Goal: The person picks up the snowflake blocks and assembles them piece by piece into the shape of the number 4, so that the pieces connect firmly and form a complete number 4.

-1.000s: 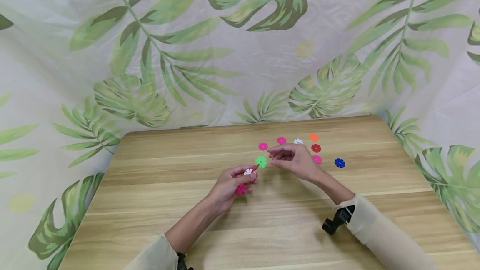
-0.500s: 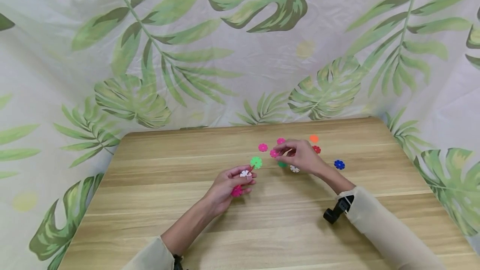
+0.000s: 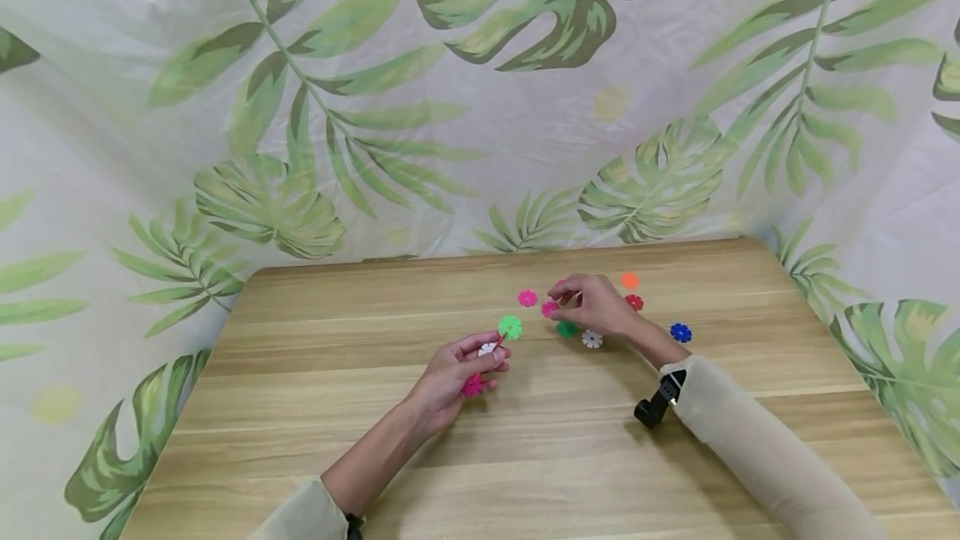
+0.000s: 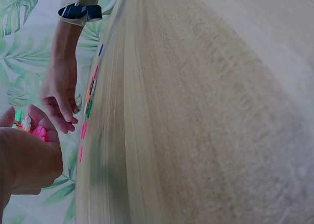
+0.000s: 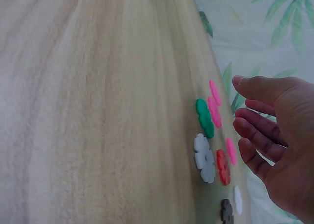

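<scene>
My left hand pinches a small chain of notched plastic snowflake discs between thumb and fingers. Its green disc sticks out farthest, then come a red one seen edge-on, a white disc and a pink disc at the palm side. My right hand hovers over the loose discs with loosely bent fingers and nothing between them, as the right wrist view shows. Below its fingertips lie a pink disc and a dark green disc. A white disc lies under the palm.
More loose discs lie on the wooden table: pink toward the left, orange and red behind my right wrist, blue farther right. A leaf-patterned cloth hangs behind the table's back edge.
My right hand has shifted a little back and to the right, uncovering the pink, dark green and white discs. My left hand has drifted slightly left, still pinching the chain.
</scene>
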`<state>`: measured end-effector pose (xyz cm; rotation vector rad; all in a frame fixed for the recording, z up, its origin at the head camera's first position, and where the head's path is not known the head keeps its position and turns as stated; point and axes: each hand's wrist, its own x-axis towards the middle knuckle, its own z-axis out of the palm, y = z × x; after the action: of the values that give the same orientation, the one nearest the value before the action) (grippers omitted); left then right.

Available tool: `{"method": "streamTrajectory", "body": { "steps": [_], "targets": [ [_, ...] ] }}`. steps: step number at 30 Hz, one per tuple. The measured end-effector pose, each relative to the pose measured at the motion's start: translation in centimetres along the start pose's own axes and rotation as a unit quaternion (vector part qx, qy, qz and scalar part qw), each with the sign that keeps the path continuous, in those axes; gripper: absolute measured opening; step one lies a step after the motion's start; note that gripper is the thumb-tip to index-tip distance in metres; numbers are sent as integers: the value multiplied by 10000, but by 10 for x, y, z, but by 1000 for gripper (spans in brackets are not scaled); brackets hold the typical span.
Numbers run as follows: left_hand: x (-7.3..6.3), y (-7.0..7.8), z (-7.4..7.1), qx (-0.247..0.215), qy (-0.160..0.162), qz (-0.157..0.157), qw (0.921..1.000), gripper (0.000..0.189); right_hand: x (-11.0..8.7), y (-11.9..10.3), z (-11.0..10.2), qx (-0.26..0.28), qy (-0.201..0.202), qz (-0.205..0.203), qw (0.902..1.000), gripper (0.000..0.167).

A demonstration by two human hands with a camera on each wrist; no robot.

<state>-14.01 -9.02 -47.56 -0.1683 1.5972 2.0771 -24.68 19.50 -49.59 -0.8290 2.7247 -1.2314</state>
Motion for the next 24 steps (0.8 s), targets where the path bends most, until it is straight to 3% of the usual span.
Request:
{"method": "streamTrajectory", "body": {
  "steps": [12, 24],
  "targets": [
    [-2, 0, -1, 55, 38, 67, 10000, 46, 6, 15, 11, -341, -120, -19, 9993, 31],
    [-2, -2, -1, 255, 59, 196, 9995, 44, 13, 10, 9, -817, -308, 37, 9962, 27]
  ]
}}
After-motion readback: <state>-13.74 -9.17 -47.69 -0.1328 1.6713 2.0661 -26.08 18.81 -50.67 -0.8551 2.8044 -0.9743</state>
